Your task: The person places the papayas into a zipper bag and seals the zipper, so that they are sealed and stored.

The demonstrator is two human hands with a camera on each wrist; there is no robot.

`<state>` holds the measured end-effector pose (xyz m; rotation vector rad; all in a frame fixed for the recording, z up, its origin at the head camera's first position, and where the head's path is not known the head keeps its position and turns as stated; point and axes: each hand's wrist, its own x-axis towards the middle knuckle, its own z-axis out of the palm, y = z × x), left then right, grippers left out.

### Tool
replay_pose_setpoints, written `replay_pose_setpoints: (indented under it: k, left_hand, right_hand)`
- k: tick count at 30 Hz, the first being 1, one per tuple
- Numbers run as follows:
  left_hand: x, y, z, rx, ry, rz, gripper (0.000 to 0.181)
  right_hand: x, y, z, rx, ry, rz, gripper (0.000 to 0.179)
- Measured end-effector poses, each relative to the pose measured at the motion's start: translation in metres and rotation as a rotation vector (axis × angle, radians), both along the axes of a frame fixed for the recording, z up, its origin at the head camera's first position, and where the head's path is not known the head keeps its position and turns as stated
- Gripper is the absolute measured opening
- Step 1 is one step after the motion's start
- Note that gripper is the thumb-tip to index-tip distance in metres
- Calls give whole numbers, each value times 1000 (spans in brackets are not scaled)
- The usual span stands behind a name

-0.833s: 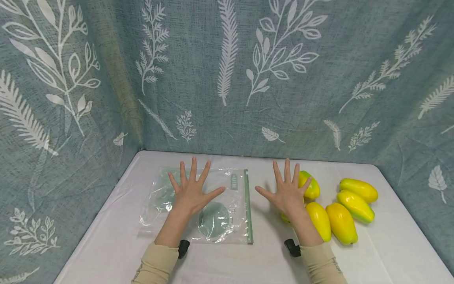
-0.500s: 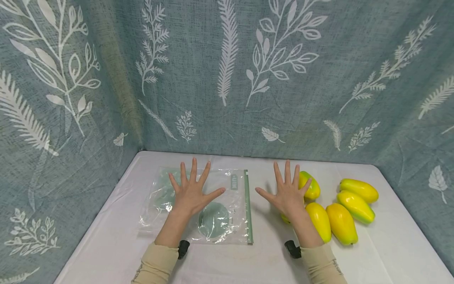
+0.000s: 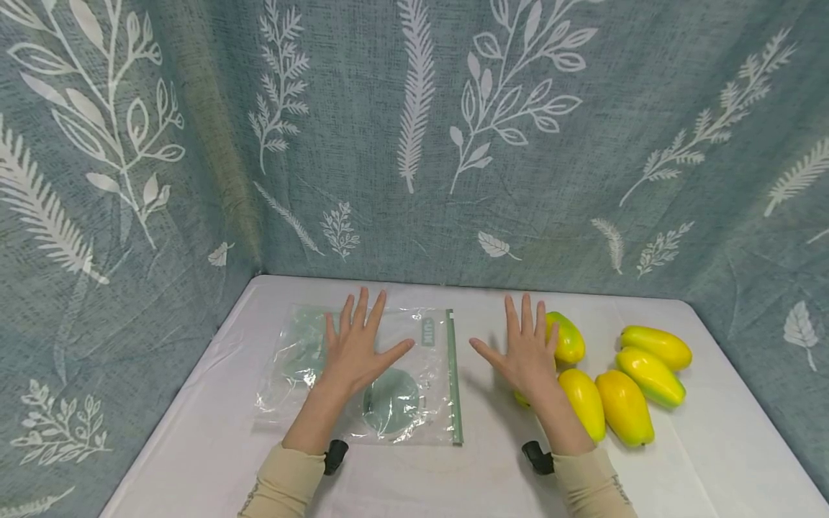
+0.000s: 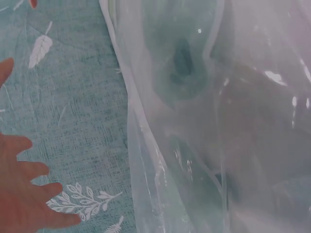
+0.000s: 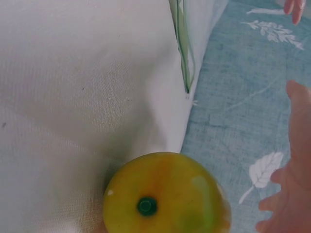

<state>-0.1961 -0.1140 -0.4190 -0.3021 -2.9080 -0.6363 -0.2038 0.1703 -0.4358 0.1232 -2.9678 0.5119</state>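
A clear plastic zip bag [image 3: 391, 403] with pale green print lies flat on the table, its green zip strip [image 3: 455, 381] along the right side. My left hand [image 3: 352, 352] hovers above the bag, palm down, fingers straight and holding nothing. Fingers spread, my right hand [image 3: 526, 352] is just left of several glossy yellow-green fruits [image 3: 623, 409], shaped like mangoes or papayas. It partly covers the nearest fruits and grips none. In the left wrist view, the bag [image 4: 184, 73] fills the right side. One fruit [image 5: 165, 194] with a green stem spot appears in the right wrist view.
A white cloth covers the table [image 3: 492, 482]. Blue-green curtains [image 3: 414, 216] with white leaf prints stand behind it and on both sides. Two fruits [image 3: 650, 375] lie farther right than the others. A black camera mount [image 3: 335, 457] sits at the left wrist.
My left hand's fingers have drawn closer together and the hand has shifted slightly right. The right hand's fingers have also come a little closer together. The bag and fruits stay put.
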Motion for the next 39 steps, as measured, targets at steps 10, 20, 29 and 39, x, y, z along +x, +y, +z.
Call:
replay_pose_setpoints:
  k: [10, 20, 29, 39]
  left_hand:
    - [2, 4, 6, 202, 66, -24, 75]
    - [3, 10, 5, 327, 19, -71, 61]
    - [4, 17, 5, 401, 3, -128, 56]
    - [2, 27, -6, 595, -61, -179, 51]
  right_hand:
    - [1, 0, 2, -189, 48, 31, 94]
    - [2, -2, 3, -378, 92, 91, 76]
    - [6, -7, 5, -511, -10, 94, 70]
    - [12, -14, -2, -713, -119, 102, 67]
